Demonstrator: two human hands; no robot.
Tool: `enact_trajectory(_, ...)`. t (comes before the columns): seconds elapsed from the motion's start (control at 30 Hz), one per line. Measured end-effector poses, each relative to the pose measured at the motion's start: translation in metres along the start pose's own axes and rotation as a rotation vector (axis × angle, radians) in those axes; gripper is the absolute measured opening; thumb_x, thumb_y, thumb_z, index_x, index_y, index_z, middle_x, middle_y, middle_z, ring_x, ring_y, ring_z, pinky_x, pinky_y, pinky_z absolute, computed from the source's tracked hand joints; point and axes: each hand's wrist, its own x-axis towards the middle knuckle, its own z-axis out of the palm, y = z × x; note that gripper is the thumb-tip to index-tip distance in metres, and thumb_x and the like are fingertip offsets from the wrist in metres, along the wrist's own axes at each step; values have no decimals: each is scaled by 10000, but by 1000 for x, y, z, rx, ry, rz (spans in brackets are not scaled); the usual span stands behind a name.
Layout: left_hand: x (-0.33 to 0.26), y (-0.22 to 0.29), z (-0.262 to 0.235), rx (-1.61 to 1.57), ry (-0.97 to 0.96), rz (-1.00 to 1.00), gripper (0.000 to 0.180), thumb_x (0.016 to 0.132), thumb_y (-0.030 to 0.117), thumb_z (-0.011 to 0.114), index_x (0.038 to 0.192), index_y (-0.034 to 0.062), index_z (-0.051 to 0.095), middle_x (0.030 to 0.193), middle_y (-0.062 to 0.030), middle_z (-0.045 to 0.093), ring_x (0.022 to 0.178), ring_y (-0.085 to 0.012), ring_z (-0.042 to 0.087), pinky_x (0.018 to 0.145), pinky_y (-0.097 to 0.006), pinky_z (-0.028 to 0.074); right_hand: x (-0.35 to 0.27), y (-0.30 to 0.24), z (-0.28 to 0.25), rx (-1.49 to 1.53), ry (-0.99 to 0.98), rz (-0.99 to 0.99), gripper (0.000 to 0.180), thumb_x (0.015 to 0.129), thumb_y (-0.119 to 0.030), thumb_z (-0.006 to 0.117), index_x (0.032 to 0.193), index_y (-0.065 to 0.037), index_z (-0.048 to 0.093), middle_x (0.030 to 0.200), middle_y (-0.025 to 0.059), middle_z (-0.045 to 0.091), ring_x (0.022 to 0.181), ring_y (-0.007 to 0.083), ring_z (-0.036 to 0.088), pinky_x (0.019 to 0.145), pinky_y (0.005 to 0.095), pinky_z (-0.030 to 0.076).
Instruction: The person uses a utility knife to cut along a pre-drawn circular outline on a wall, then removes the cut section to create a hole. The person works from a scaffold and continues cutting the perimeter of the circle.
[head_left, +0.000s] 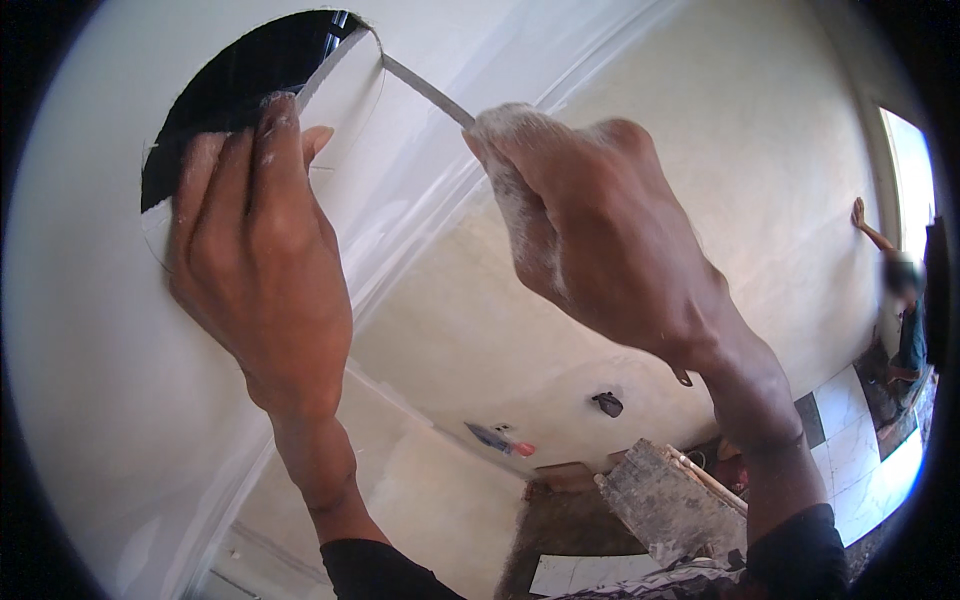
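In the white ceiling board (90,200) is a dark, partly cut round opening (250,70). A flap of board (345,100) still fills its right part, showing a pale cut edge, and a thin curved line runs on from the cut. My left hand (265,250) is closed on the flap's edge, fingertips inside the opening and thumb on the near face. My right hand (610,220) grips a thin grey hacksaw blade (430,90), whose tip sits in the cut at the opening's right rim. Its holed other end pokes out below my palm. White dust coats my right fingers.
Plastered walls (740,130) meet the ceiling at the right. Below are a dusty board (660,500), a black object (607,403) on the wall, a trowel-like tool (490,437) and marble-look tiles (840,410). Another person (905,300) stands far right, one hand against the wall.
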Motion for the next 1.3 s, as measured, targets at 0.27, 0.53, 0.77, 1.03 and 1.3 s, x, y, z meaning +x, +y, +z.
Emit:
enact_trajectory(0.27, 3, 2, 4, 6, 29, 25, 261, 870, 67, 694, 1131, 70, 698, 952, -13, 758, 963, -177, 688, 876, -328, 549, 24, 8, 3, -34, 49, -73, 67, 793, 11, 591, 790, 67, 627, 728, 304, 595, 720, 471, 607, 658, 504, 495)
enact_trajectory(0.53, 5, 6, 2, -6, 2, -26, 274, 865, 72, 703, 1139, 78, 696, 982, -10, 757, 985, -182, 688, 897, -339, 552, 39, 4, 7, 40, 18, -71, 110, 748, 8, 596, 757, 114, 625, 716, 343, 597, 730, 491, 633, 690, 513, 533)
enact_trajectory(0.77, 5, 5, 8, -15, 2, -2, 275, 867, 75, 700, 1142, 82, 697, 988, -15, 754, 976, -177, 685, 873, -326, 557, 16, 4, 1, 32, -21, 27, 91, 792, 21, 600, 827, 94, 642, 697, 304, 596, 662, 455, 618, 612, 475, 494)
enact_trajectory(1.03, 15, 11, 5, -4, 5, -17, 256, 878, 77, 688, 1133, 64, 698, 964, -4, 756, 968, -167, 681, 842, -320, 553, 32, 3, 3, 54, -18, 15, 103, 774, 11, 596, 813, 100, 632, 718, 326, 606, 717, 485, 630, 674, 511, 524)
enact_trajectory(1.3, 7, 3, 0, 56, 11, 22, 253, 883, 68, 680, 1134, 74, 707, 944, -17, 754, 941, -166, 681, 817, -307, 553, -6, 3, -6, 23, 11, 48, 79, 845, -1, 608, 798, 61, 623, 657, 264, 550, 574, 430, 558, 539, 427, 452)
